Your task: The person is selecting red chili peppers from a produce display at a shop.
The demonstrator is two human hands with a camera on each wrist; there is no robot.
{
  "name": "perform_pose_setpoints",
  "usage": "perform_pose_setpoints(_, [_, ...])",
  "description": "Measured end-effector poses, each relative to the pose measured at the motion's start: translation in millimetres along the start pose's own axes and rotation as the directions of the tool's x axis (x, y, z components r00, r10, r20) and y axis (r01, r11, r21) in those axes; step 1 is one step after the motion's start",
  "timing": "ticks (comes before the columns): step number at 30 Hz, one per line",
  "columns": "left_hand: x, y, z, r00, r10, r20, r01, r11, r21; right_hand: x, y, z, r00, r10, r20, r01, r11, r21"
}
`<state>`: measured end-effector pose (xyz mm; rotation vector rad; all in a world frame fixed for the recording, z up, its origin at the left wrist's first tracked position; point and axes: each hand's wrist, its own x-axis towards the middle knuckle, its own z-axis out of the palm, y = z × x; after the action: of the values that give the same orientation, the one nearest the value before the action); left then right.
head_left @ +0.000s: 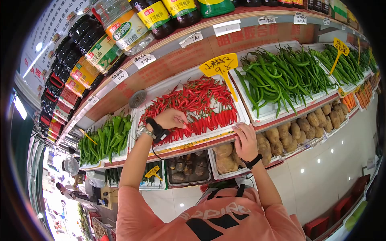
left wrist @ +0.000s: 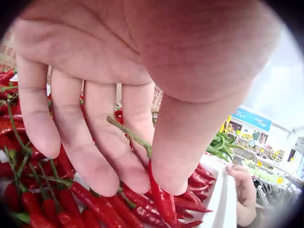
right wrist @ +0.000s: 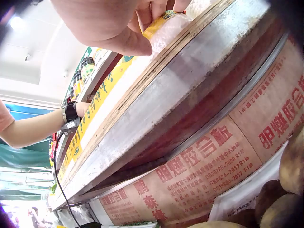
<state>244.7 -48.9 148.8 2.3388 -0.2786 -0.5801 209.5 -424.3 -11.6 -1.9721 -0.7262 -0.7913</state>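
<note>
Over the white foam tray (head_left: 244, 108) of red chilies (head_left: 201, 96), my left hand (head_left: 173, 119) pinches one chili (left wrist: 162, 199) between thumb and forefinger. Its green stem stands up beside the thumb in the left wrist view, and the other fingers of the left hand (left wrist: 109, 90) hang over the pile. My right hand (head_left: 245, 140) rests its fingers on the tray's near right corner, holding no chili; in the right wrist view the right hand (right wrist: 114, 23) touches the tray's yellow-printed edge (right wrist: 102, 97).
Green peppers (head_left: 110, 136) lie left of the tray, long green chilies (head_left: 281, 76) right. Potatoes (head_left: 263, 148) fill a lower shelf. A yellow price sign (head_left: 219, 65) stands at the tray's back, a round metal object (head_left: 138, 99) at its back left. Bottles (head_left: 124, 30) line the shelf above.
</note>
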Motion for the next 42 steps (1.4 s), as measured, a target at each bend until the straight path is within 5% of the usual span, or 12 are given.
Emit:
perform_pose_setpoints(2, [8, -11, 7, 0.999, -0.012, 0.03, 0.009, 0.996, 0.091, -1, 1, 2, 1.0, -0.007, -0.003, 0.007, 1.0, -0.002])
perform_pose_setpoints(5, [24, -32, 16, 0.997, 0.052, -0.062, -0.055, 0.997, -0.062, -1, 0, 0, 1.0, -0.001, 0.002, 0.001, 1.0, -0.006])
perform_pose_setpoints(9, [27, -13, 20, 0.987, -0.076, -0.139, 0.079, 0.997, 0.015, 1, -2, -2, 1.0, 0.001, 0.009, -0.001, 1.0, -0.006])
perform_pose_setpoints(15, [35, -16, 34, 0.971, 0.055, -0.231, -0.074, 0.995, -0.072, 0, -2, -3, 1.0, 0.007, 0.027, -0.007, 1.0, 0.003])
perform_pose_setpoints(21, [37, 13, 29, 0.881, 0.088, -0.465, 0.036, 0.967, 0.251, -2, -1, -2, 0.999, 0.008, 0.034, -0.008, 1.0, 0.0])
perform_pose_setpoints(26, [53, 19, 33, 0.739, 0.254, -0.624, 0.144, 0.846, 0.514, -1, -3, -1, 1.0, 0.004, 0.014, -0.004, 1.0, -0.014])
perform_pose_setpoints(32, [65, 17, 36, 0.821, 0.058, -0.567, 0.252, 0.856, 0.452, -1, -2, -3, 1.0, 0.006, 0.019, -0.006, 1.0, -0.007])
perform_pose_setpoints(42, [62, 16, 34, 0.783, 0.122, -0.61, 0.192, 0.886, 0.423, -2, 0, -2, 0.999, -0.005, 0.033, 0.005, 1.0, -0.006])
